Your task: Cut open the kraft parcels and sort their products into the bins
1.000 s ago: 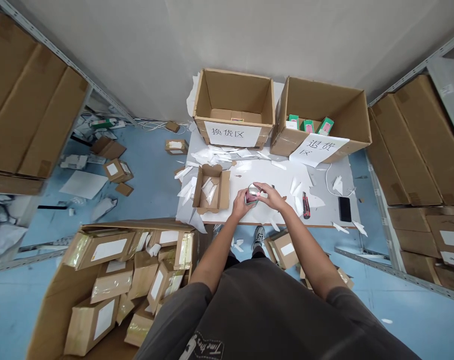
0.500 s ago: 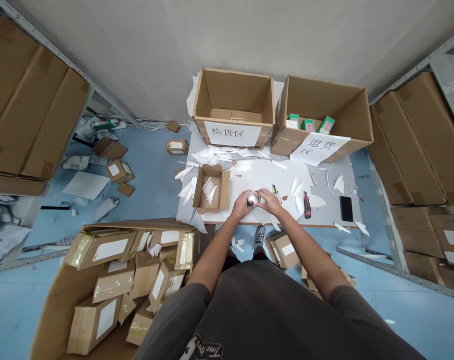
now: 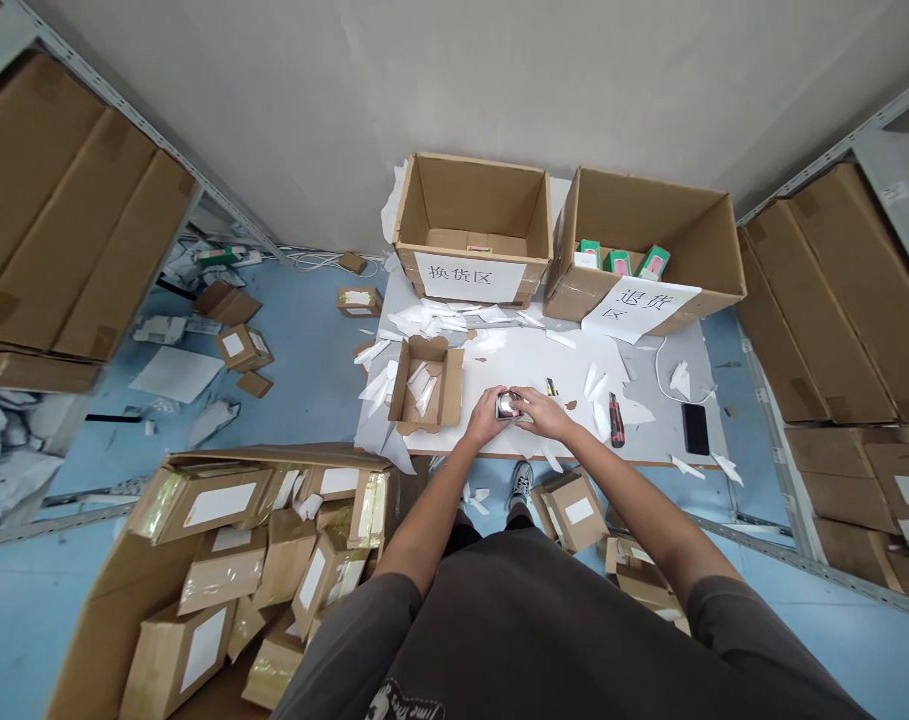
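Between my two hands, over the table's front edge, is a small shiny silver rounded object (image 3: 507, 404) whose kind I cannot make out. My left hand (image 3: 487, 416) grips it from the left, fingers curled round its side. On the other side my right hand (image 3: 540, 412) holds it too, with fingers across its top. An open small carton (image 3: 448, 385) with paper scraps in it stands left of my hands. To the right lie a yellow-and-black cutter (image 3: 551, 386) and a red-and-black utility knife (image 3: 617, 420).
Two large open cartons (image 3: 473, 200) (image 3: 649, 215) with handwritten signs stand at the table's back; the right one holds green boxes (image 3: 654, 263). A phone (image 3: 695, 429) lies at right. A big carton of parcels (image 3: 225, 568) is at lower left. Shelves with cartons (image 3: 836, 300) flank both sides.
The silver object has turned in my hands, and my right fingers now lie further across it. The view has shifted slightly.
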A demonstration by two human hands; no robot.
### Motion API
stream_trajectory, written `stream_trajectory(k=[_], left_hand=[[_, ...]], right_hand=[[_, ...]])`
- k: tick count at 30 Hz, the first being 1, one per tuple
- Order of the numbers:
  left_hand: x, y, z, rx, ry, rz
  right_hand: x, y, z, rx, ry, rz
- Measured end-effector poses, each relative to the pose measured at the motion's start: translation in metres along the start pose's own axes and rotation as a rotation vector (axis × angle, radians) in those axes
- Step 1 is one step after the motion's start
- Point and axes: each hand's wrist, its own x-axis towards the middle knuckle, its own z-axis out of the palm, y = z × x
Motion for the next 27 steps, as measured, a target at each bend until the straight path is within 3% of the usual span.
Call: stream_trajectory(k=[6,10,13,17,22,27], left_hand=[[-0.003,-0.003,-0.005,-0.067,-0.046,-0.017],[-0.01,-0.004,-0.009,-0.244,-0.087,-0.232],[-0.009,-0.001,-0.01,-0.405,-0.107,-0.34],[0.002,0.011,-0.017,-0.475,-0.109,-0.298],[0.011,0.029,-0.038,-0.392,-0.099,-0.231],[0.006,0.033,-0.053,-0.167,-0.155,-0.088]], right_hand=[[-0.016,-0.008,0.029,0.089,0.212,0.135],[-0.023,-0.01,0.051,0.279,0.395,0.363],[-0.025,-0.011,0.065,0.442,0.437,0.45],[-0.022,-0.013,0.074,0.603,0.463,0.52],[-0.014,-0.016,0.07,0.713,0.501,0.608],[-0.017,-0.024,0.056,0.642,0.46,0.505]])
